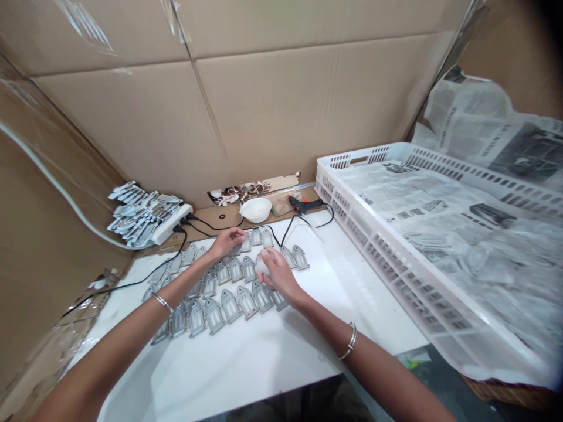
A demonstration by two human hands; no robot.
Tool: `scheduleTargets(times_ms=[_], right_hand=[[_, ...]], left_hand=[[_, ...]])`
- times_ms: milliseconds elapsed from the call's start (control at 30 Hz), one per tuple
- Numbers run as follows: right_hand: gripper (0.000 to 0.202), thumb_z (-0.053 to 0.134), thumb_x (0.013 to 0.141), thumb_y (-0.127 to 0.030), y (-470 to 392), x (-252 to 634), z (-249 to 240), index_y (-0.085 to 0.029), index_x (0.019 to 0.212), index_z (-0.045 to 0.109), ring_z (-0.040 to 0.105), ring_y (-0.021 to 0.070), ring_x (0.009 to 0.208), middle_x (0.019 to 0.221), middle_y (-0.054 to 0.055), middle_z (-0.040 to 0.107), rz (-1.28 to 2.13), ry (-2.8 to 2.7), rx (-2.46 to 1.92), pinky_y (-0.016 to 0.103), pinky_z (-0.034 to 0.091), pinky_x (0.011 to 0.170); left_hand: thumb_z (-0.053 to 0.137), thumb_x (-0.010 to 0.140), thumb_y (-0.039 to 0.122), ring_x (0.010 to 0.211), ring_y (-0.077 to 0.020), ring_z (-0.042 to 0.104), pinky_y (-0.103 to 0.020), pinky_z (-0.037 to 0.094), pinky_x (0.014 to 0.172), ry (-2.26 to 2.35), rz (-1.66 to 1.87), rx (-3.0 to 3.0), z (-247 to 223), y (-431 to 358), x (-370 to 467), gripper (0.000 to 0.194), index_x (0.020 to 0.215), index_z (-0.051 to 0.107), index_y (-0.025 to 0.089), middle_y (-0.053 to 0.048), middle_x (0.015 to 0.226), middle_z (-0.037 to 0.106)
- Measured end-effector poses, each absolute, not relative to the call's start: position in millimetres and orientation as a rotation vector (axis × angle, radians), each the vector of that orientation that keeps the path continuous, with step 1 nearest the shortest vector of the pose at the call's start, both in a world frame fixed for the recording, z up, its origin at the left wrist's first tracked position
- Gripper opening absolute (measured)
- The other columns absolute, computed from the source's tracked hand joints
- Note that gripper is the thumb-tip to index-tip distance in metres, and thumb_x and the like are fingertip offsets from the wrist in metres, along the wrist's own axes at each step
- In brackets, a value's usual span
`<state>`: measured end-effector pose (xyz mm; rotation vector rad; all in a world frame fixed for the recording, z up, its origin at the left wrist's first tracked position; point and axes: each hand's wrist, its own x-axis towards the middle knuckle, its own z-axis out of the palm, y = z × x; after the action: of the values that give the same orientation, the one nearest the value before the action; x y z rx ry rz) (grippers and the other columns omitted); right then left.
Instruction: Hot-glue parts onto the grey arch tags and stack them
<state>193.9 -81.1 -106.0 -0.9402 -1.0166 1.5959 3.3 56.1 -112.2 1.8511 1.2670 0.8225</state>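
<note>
Grey arch-shaped frames with pointed tops [229, 305] lie in rows on the white tabletop [246, 363]. My left hand [226, 242] reaches to the back row, its fingertips pinched together beside an arch-shaped frame [247, 242]. Whatever is between those fingertips is too small to make out. My right hand [279, 274] is closed around a small translucent white piece [263, 266], over the middle rows. Its fingers partly cover that piece, and the hand hides some of the frames beneath.
Behind the rows stand a white bowl [255, 210] and a black glue gun [305, 204] with its cable. At the left, a power strip [172, 225] adjoins a pile of cut pieces [139, 212]. A white plastic crate [365, 234], lined with newspaper, fills the right side.
</note>
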Motion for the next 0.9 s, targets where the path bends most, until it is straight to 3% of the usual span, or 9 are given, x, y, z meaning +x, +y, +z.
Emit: scheduleTargets(times_ms=[200, 367, 533, 733, 900], right_hand=[[0.036, 0.049, 0.092, -0.060, -81, 195, -106, -0.025, 0.088, 0.045, 0.032, 0.0082, 0.033, 0.045, -0.009, 0.044, 1.599, -1.025, -0.953, 0.019, 0.018, 0.037], [0.037, 0.048, 0.092, -0.061, -80, 194, -106, -0.025, 0.087, 0.044, 0.033, 0.0081, 0.033, 0.045, -0.008, 0.047, 1.592, -1.032, -0.955, 0.019, 0.018, 0.037], [0.035, 0.048, 0.093, -0.060, -80, 195, -104, -0.025, 0.088, 0.043, 0.031, 0.0073, 0.033, 0.046, -0.008, 0.048, 1.588, -1.029, -0.960, 0.019, 0.018, 0.037], [0.035, 0.050, 0.092, -0.059, -80, 198, -101, -0.025, 0.087, 0.043, 0.033, 0.0070, 0.034, 0.049, -0.009, 0.046, 1.592, -0.993, -0.952, 0.019, 0.018, 0.037], [0.039, 0.049, 0.091, -0.063, -79, 201, -100, -0.024, 0.088, 0.043, 0.029, 0.0068, 0.033, 0.048, -0.008, 0.049, 1.573, -0.985, -0.938, 0.020, 0.017, 0.036]], left_hand=[[0.074, 0.064, 0.068, 0.070, -0.0193, 0.061, -0.030, 0.049, 0.068, 1.285, 0.799, 1.897, -115, 56, 2, 0.052, 0.076, 0.069, 0.017, -0.007, 0.078, 0.073], [0.077, 0.067, 0.051, 0.068, -0.0184, 0.057, -0.030, 0.046, 0.068, 1.319, 0.763, 2.014, -118, 57, 2, 0.035, 0.077, 0.069, 0.018, -0.005, 0.076, 0.070], [0.072, 0.071, 0.038, 0.076, -0.0201, 0.056, -0.032, 0.045, 0.078, 1.374, 0.728, 2.158, -121, 55, 0, 0.030, 0.095, 0.069, 0.019, -0.002, 0.080, 0.065], [0.067, 0.079, 0.036, 0.100, -0.0310, 0.053, -0.043, 0.039, 0.095, 1.369, 0.668, 2.321, -111, 43, 2, 0.017, 0.086, 0.071, 0.020, -0.011, 0.094, 0.066], [0.060, 0.088, 0.043, 0.093, -0.0272, 0.057, -0.037, 0.043, 0.086, 1.332, 0.743, 2.229, -82, 10, 17, 0.026, 0.089, 0.070, 0.019, -0.009, 0.093, 0.068]])
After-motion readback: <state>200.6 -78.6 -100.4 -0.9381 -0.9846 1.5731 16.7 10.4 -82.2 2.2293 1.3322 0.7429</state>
